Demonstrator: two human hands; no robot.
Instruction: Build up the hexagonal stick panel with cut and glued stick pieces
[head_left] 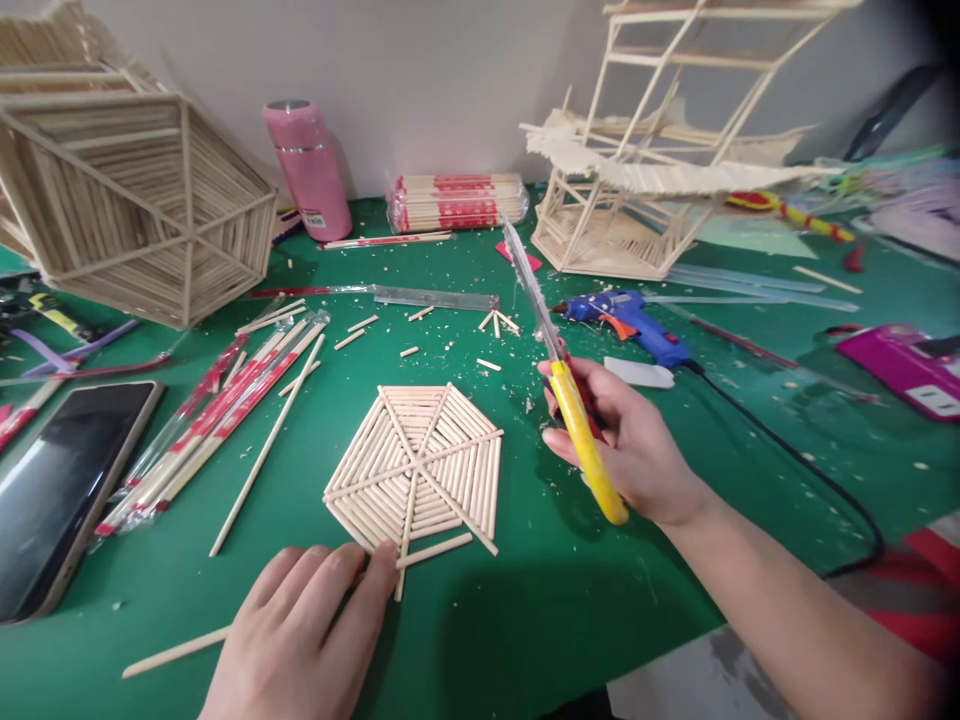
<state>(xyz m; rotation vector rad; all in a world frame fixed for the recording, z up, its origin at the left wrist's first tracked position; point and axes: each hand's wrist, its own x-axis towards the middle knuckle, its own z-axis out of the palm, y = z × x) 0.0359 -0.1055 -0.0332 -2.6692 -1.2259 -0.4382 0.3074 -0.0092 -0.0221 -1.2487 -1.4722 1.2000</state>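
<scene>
On the green table [525, 600], near the middle, lies a flat hexagonal panel [416, 468] built of thin wooden sticks, with spokes crossing from corner to corner. The left hand [300, 630] rests palm down at its near edge, fingers loose and gripping nothing, the fingertips [379, 560] touching the end of a spoke that juts past the rim. To the right of the panel, the right hand [626, 445] is clenched around the yellow handle of a pair of scissors [559, 365], held above the table with the blades pointing far and slightly left (whether the blades are parted I cannot tell).

Farther right lies a blue glue gun [630, 322], its black cord trailing near and right. Left of the panel are wrapped chopsticks [217, 420], loose sticks, and a dark phone [64, 490] at the left edge. At the far side stand a pink bottle [307, 165], a pack of chopsticks [457, 202], a large hexagonal stick frame [135, 200] at far left and a tall stick tower [660, 150] at far right. Short stick offcuts are scattered between.
</scene>
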